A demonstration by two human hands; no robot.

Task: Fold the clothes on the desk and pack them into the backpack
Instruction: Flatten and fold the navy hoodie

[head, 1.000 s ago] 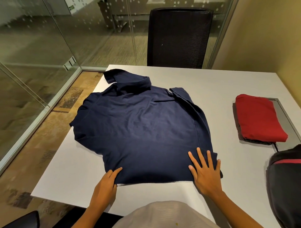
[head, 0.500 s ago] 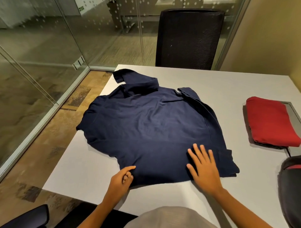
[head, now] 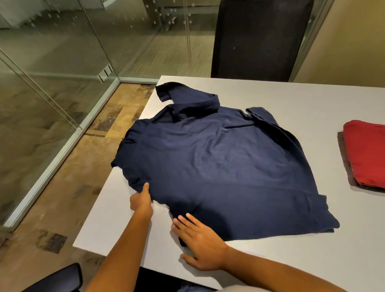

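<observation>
Two hands were down on the navy shirt (head: 218,166), and by my read this was the folding step, early in it: the shirt lay spread broad and creased on the tabletop (head: 302,100), its collar at the end far from both hands. The left hand (head: 141,201) had the shirt's side edge in a pinch, thumb lying on top of the cloth and the fingers tucked out of sight beneath it. Just to its right and nearer the person, the right hand (head: 201,245) lay wide and flat, fingers straight and spread, tips on the shirt's near corner and palm on bare tabletop, gripping nothing, simply pinning the hem. The next move, as I judged it, called for the left hand to lift that edge and carry it across toward the right hand's side, while the flat hand kept the hem from sliding. The cloth looked soft, so it would want smoothing as the fold went over. Well off to the right of the right hand sat a folded red garment (head: 366,152) stacked on a dark garment (head: 344,164), so part of the job looked done. The backpack was not in view. As for writing, no logo, label or print showed on any garment, and a green-and-white scrap of sign (head: 105,1) behind the glass wall (head: 52,52), far beyond the left hand, was too clipped to read.
</observation>
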